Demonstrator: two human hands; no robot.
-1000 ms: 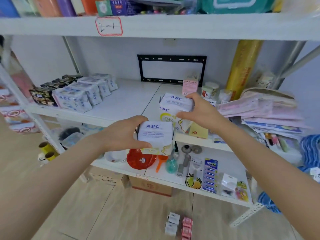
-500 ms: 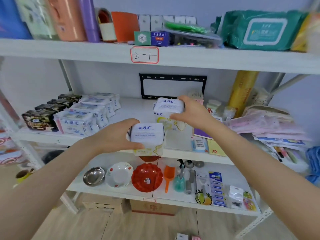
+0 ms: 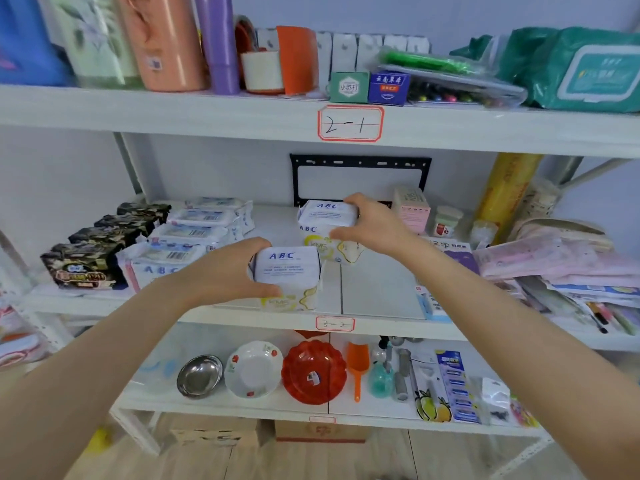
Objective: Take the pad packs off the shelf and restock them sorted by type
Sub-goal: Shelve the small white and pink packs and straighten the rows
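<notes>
My left hand (image 3: 221,271) grips a white ABC pad pack with a yellow lower part (image 3: 289,277) at the front edge of the middle shelf (image 3: 377,292). Farther back on that shelf my right hand (image 3: 372,225) grips a second white-and-yellow ABC pack (image 3: 325,220). At the shelf's left end stands a row of white-and-blue ABC packs (image 3: 187,237), and beside it a row of black packs (image 3: 100,247).
A pink box (image 3: 412,207), small jars (image 3: 446,221) and stacked pink packets (image 3: 554,261) fill the shelf's right side. A black bracket (image 3: 360,162) hangs on the back wall. Bowls, a red plate (image 3: 313,370) and small tools lie on the shelf below.
Both hands have carried their packs forward and up from in front of the shelf onto the middle shelf. The camera has tilted upward, so the top shelf now shows.
</notes>
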